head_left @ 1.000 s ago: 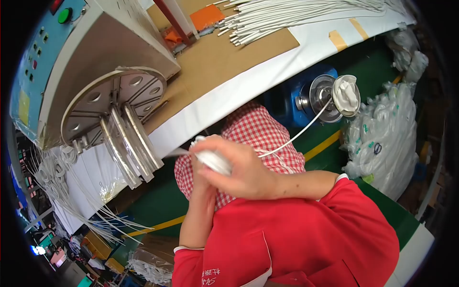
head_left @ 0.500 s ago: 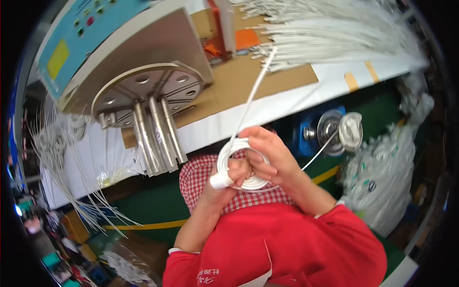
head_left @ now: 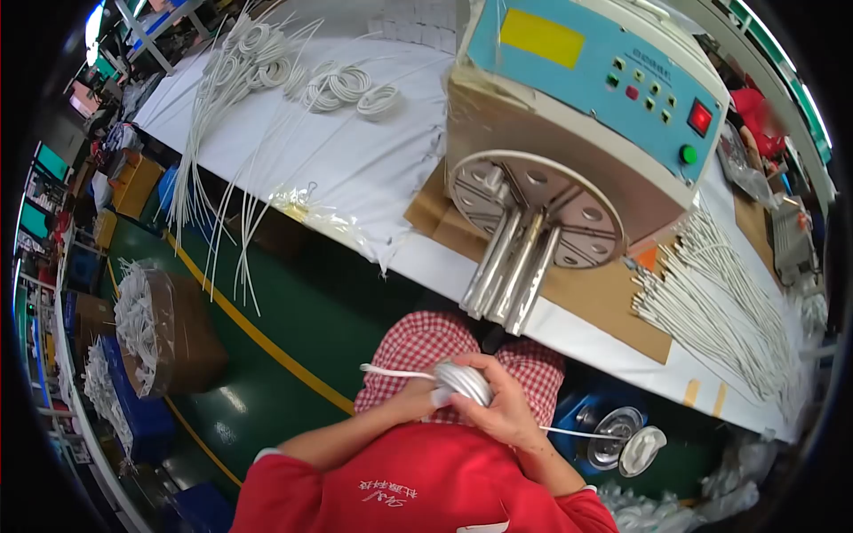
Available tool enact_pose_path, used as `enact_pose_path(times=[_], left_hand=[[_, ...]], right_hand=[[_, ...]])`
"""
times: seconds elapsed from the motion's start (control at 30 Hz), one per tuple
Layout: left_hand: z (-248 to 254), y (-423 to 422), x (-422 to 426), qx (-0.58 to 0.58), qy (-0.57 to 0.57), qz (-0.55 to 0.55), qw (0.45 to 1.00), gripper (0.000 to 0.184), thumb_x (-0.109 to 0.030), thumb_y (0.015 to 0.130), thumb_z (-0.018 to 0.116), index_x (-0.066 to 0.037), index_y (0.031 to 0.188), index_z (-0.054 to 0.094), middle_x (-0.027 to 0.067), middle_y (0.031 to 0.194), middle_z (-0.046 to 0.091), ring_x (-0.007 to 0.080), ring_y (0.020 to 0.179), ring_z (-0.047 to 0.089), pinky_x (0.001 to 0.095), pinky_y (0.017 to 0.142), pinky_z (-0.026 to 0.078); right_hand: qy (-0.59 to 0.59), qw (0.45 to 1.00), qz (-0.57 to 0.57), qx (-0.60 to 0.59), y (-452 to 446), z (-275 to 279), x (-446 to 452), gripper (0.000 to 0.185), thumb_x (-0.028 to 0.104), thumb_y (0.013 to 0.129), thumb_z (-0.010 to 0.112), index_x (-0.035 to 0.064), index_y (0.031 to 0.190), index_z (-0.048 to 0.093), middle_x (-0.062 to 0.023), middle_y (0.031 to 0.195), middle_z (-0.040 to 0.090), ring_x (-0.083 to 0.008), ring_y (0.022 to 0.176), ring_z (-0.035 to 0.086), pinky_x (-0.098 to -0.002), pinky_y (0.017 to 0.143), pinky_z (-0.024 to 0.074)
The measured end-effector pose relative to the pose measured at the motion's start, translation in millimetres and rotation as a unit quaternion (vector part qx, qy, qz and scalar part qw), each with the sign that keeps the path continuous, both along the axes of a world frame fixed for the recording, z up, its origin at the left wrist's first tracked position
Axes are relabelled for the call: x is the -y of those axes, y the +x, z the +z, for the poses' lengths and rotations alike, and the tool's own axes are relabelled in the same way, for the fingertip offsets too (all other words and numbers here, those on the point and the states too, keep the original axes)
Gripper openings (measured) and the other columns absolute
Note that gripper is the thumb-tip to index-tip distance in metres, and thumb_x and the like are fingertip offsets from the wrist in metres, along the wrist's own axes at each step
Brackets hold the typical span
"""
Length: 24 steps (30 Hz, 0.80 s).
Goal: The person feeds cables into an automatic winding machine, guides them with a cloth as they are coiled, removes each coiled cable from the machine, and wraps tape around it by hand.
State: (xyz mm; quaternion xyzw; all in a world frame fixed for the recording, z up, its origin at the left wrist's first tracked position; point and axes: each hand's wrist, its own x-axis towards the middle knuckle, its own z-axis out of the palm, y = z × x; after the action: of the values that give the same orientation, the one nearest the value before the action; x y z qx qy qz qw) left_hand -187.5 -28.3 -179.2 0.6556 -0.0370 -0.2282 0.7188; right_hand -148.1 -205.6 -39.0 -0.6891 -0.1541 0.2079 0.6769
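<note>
A wound coil of white cable (head_left: pixel 463 383) is held between my two hands, above my lap. My left hand (head_left: pixel 416 399) grips its left side, with some of the fingers hidden behind the coil. Around the right side and top curl the fingers of my right hand (head_left: pixel 506 401). One loose cable end (head_left: pixel 384 369) sticks out to the left past my left hand. From beside my right wrist a thin white strand (head_left: pixel 577 433) runs to a round metal and white spool holder (head_left: pixel 619 438) on the right.
A winding machine (head_left: pixel 582 98) stands on the bench, its metal posts (head_left: pixel 511 275) jutting toward me. Bundled white cables (head_left: pixel 711 311) lie at right; coiled cables (head_left: pixel 338 86) and hanging strands (head_left: pixel 191 178) lie at left. Boxes (head_left: pixel 182 329) stand on the floor; a co-worker's red sleeve (head_left: pixel 755 111) shows far right.
My view has swung left, showing more bench and floor. The coil has turned from an open ring to a more edge-on bunch, and its loose end points left instead of up.
</note>
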Motion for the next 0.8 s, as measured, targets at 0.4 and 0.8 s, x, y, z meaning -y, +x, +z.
enact_pose_path(times=[0.4,0.8], left_hand=[[126.8,303.2,-192.9,0.024,-0.086,0.322,0.943,0.048,-0.045,0.094,0.055,-0.009,0.127,0.05,0.0059,0.101,0.06,0.0155,0.082,0.058,0.0335,0.071,0.051],[83.4,309.2,-279.8,0.11,0.239,0.379,0.887,0.041,-0.015,0.092,0.055,-0.01,0.133,0.055,-0.0026,0.093,0.063,-0.0003,0.049,0.038,0.017,0.04,0.027]], right_hand=[[-0.218,0.971,0.082,0.054,15.1,-67.5,3.8,0.042,0.017,0.093,0.055,0.004,0.132,0.045,-0.0191,0.081,0.068,-0.0384,0.075,0.067,-0.0445,0.067,0.0533],[-0.138,0.967,0.214,0.026,31.7,-58.8,-26.6,0.046,0.023,0.095,0.05,0.0067,0.137,0.043,-0.0179,0.069,0.062,-0.0341,0.064,0.064,-0.0455,0.063,0.0517]])
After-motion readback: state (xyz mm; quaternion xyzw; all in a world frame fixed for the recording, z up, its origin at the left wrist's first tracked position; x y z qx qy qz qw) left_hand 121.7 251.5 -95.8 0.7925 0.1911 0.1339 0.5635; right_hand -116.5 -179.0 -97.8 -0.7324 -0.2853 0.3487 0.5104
